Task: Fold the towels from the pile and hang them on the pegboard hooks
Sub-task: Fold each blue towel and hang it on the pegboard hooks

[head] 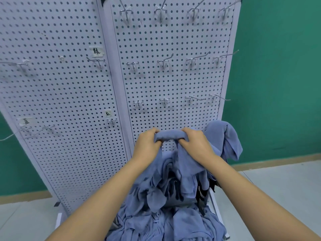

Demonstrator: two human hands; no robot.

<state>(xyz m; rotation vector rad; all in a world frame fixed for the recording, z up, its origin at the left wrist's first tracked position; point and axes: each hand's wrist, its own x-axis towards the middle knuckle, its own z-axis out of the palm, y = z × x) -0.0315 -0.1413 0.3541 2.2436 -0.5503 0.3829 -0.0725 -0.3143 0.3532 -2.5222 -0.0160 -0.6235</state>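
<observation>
My left hand (147, 142) and right hand (192, 141) curl their fingers round one blue towel (167, 135), lifted above the pile (166, 214) before the pegboard (173, 80). I judge folding is starting; next, find its corners.

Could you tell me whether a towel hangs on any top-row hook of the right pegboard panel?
No, all four top-row hooks on the right pegboard panel are bare metal with nothing on them.
</observation>
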